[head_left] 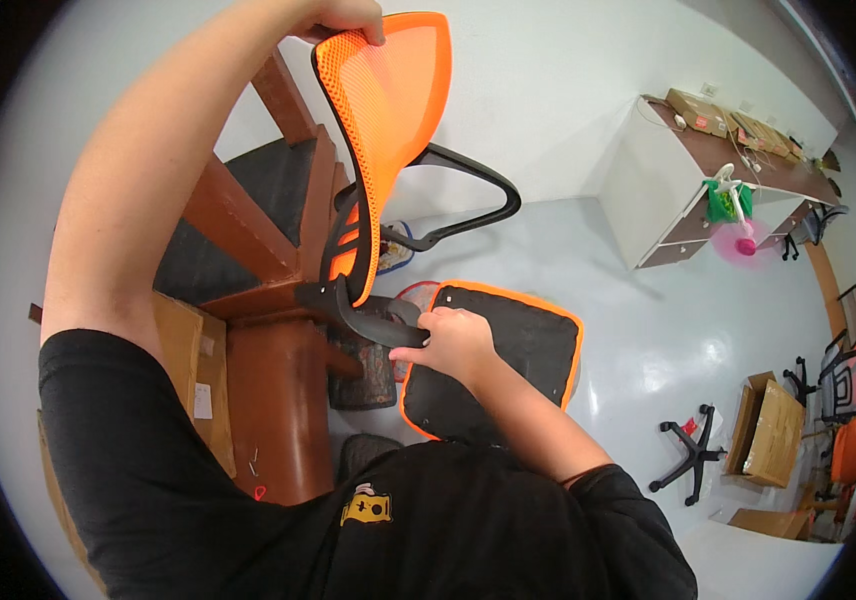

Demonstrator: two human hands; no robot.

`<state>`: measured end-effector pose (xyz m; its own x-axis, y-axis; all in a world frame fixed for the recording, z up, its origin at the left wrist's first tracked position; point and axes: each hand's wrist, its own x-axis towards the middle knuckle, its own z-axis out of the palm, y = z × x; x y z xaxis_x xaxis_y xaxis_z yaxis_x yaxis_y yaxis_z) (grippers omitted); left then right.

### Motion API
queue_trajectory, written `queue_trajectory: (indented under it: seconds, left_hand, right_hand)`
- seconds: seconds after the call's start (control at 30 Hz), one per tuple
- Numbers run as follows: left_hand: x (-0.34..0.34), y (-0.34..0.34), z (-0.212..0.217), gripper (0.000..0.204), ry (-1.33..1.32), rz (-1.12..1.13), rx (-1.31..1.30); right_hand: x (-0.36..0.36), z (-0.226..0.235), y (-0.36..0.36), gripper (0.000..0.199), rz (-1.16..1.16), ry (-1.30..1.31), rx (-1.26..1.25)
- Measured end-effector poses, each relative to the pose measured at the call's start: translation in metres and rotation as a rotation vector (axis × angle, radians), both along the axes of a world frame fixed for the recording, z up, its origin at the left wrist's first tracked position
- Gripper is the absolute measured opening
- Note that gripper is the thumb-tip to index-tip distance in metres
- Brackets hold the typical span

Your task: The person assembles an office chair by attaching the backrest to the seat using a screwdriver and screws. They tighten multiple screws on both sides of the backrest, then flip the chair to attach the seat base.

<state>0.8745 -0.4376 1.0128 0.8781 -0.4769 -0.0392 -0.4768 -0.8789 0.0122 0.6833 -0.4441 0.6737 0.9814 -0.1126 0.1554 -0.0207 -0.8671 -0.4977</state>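
At the top centre of the frame, the left hand [346,17] grips the upper edge of the orange mesh chair back [385,100], which stands tilted with a black looped armrest [513,197] projecting rightward. At mid-frame, the right hand [456,345] is closed around the end of a black curved piece [376,322] at the chair back's lower end. Beyond that hand lies a black seat [528,350] with orange edging; a five-legged base [695,456] sits at lower right.

Brown-topped white desk [648,180], pink fan [745,245], open cardboard box [779,436]
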Motion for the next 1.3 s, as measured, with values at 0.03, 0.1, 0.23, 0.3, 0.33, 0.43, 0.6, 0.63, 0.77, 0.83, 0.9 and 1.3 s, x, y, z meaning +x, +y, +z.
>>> queue_trajectory:
  seconds: [0.03,0.1,0.23,0.3,0.33,0.43,0.6,0.63,0.77,0.83,0.9,1.3]
  left_hand:
    - [0.005,0.003,0.006,0.043,-0.009,0.064,-0.017]
    - [0.021,0.014,0.019,0.041,0.111,-0.005,-0.126]
    - [0.04,0.027,0.021,0.028,0.493,-0.241,-0.381]
    - [0.032,0.02,0.006,0.024,0.514,-0.166,-0.575]
    - [0.026,0.016,-0.005,0.024,0.547,-0.101,-0.632]
    - [0.009,0.015,-0.067,0.06,0.497,-0.106,-0.869]
    - [0.048,0.068,-0.137,0.061,0.418,-0.424,-0.699]
    - [0.063,0.101,-0.155,0.061,0.457,-0.432,-0.65]
    - [0.107,0.248,-0.249,0.047,0.862,0.077,-0.876]
    - [0.113,0.302,-0.309,0.042,0.976,0.004,-0.851]
    - [0.101,0.323,-0.388,0.042,0.992,0.311,-1.157]
    - [0.025,0.036,-0.49,0.061,1.59,-0.002,-1.9]
  right_hand:
    - [-0.003,0.008,0.001,0.053,0.001,-0.023,0.052]
    - [-0.013,0.025,0.004,0.052,0.047,-0.185,0.058]
    - [-0.047,0.055,0.01,0.049,0.137,-0.106,0.128]
    - [-0.063,0.061,0.016,0.047,0.137,-0.058,0.126]
    - [-0.069,0.063,0.019,0.047,0.163,-0.024,0.152]
    - [-0.073,0.058,0.025,0.044,0.178,0.015,0.215]
    - [-0.077,0.038,0.024,0.04,0.209,0.043,0.301]
    - [-0.08,0.035,0.025,0.039,0.207,-0.005,0.304]
    - [-0.098,0.028,0.028,0.037,0.114,-0.121,0.23]
    - [-0.109,0.031,0.027,0.038,0.095,-0.161,0.235]
    - [-0.119,0.036,0.024,0.039,0.07,-0.196,0.22]
    - [-0.221,0.093,-0.063,0.056,-0.19,-0.314,0.297]
